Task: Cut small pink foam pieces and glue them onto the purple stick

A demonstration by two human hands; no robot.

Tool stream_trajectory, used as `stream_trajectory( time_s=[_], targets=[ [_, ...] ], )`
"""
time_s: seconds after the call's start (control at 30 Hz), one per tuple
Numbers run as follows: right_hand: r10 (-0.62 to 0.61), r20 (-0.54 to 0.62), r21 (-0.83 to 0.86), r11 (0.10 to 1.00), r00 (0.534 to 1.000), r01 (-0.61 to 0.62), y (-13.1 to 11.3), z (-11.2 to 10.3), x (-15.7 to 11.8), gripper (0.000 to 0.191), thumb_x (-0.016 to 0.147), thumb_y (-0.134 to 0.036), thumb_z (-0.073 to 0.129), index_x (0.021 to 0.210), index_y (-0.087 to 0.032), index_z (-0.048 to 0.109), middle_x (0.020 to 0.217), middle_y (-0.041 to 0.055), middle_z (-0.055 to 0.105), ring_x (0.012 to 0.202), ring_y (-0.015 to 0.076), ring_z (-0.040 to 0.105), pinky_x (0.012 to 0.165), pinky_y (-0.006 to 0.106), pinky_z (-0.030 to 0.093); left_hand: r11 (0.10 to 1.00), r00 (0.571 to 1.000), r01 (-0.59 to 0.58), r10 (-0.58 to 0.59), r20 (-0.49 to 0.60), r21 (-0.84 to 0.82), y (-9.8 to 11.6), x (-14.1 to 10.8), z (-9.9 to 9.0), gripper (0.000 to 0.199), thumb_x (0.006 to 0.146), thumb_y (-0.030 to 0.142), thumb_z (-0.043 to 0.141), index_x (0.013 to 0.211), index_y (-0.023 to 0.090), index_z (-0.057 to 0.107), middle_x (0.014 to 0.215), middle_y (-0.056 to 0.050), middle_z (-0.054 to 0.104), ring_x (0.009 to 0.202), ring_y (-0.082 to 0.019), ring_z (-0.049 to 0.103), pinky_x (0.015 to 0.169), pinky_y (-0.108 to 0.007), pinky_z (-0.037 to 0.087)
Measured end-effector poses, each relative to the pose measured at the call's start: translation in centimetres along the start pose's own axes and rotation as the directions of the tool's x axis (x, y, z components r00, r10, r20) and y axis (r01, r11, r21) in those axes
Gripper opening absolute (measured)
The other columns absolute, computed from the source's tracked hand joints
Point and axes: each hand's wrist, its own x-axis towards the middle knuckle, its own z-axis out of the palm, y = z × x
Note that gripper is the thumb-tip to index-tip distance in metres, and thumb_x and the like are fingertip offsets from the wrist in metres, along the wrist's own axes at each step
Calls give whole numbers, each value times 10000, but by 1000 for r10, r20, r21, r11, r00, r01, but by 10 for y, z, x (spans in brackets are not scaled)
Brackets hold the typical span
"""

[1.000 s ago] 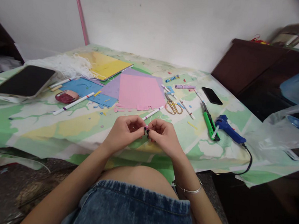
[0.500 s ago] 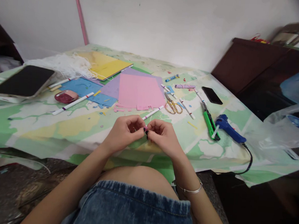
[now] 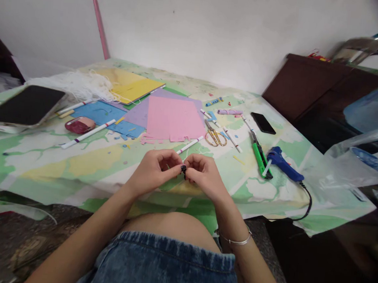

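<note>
My left hand (image 3: 155, 171) and my right hand (image 3: 205, 176) meet fingertip to fingertip over the table's near edge. Both are closed in a pinch, thumbs against fingers. Whatever sits between the dark-nailed tips is too small and covered to make out. Just beyond them lies a white marker (image 3: 190, 144) with purple bands. Behind it a pink sheet (image 3: 174, 118) with a ragged cut edge rests on a purple sheet (image 3: 138, 113). Gold-handled scissors (image 3: 216, 138) lie right of the sheets, beside more white markers (image 3: 231, 140).
At right lie a green utility knife (image 3: 260, 156), a blue glue gun (image 3: 285, 164) with its cord, and a black phone (image 3: 263, 123). At left are another phone (image 3: 24, 104), a white string pile (image 3: 72, 84), a yellow pad (image 3: 128, 84) and blue sheets (image 3: 101, 112). Small scraps are scattered about.
The view has shifted slightly, moving the table items a little left and down. Both hands stay pinched together; a pinkish bit seen between the fingertips earlier is now hidden.
</note>
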Motion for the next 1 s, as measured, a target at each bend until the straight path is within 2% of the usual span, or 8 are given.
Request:
stream_trajectory(
  time_s=[0.4,0.5,0.57,0.6,0.67,0.7,0.83,1.0],
  targets=[
    [6,42,57,998,999,-9,-1,-3,-3,49,636,-146,513,666,-172,542,541,-57,493,464,72,420,454,196,313,991,991,66,-51,120,-119,5,1,-3,44,699,173,596,670,146,615,568,8,581,524,-97,506,493,-200,374],
    [17,-118,4,1000,993,-16,2,-16,8,78,663,-183,531,730,-170,568,510,-54,518,447,89,449,478,212,360,968,996,86,-84,18,-236,7,2,-3,49,698,187,615,670,146,617,535,7,594,496,-91,506,469,-191,363],
    [-28,-280,-215,976,960,-34,1,-32,23,108,677,-214,557,771,-168,584,567,-30,566,509,118,520,532,232,408,938,987,89,-127,-94,-334,6,3,-3,71,710,210,631,681,146,629,527,2,604,481,-89,509,445,-186,349],
    [-77,-335,-381,922,939,-60,1,-41,33,139,706,-230,549,819,-167,601,654,-4,615,584,134,565,584,246,433,918,978,84,-151,-146,-387,6,4,-2,83,712,224,641,686,145,637,537,-4,614,482,-91,517,438,-186,347],
    [-143,-366,-731,656,920,-189,-1,-58,54,185,790,-253,499,909,-179,619,822,31,672,753,156,616,709,264,442,872,958,67,-191,-212,-485,7,4,-2,104,707,246,667,693,144,657,574,-17,638,502,-96,543,435,-187,353],
    [-137,-373,-780,582,918,-230,-2,-65,64,181,791,-242,514,916,-173,627,880,54,681,816,175,618,753,281,430,850,951,57,-206,-231,-524,7,4,-2,109,702,253,678,696,144,668,591,-22,646,510,-98,551,436,-189,357],
    [-63,-402,-845,410,914,-343,3,-80,93,145,774,-208,576,883,-139,644,953,142,673,954,249,594,808,323,394,796,930,49,-256,-263,-603,12,2,-5,114,686,266,708,701,153,716,614,-34,663,511,-96,542,440,-202,362],
    [47,-460,-846,281,887,-454,8,-90,107,258,811,-274,578,1001,-106,625,982,186,673,932,262,616,679,288,394,684,906,69,-348,-242,-726,16,-4,-9,144,636,284,761,694,152,748,631,-50,676,510,-80,522,432,-192,334]
  ],
)
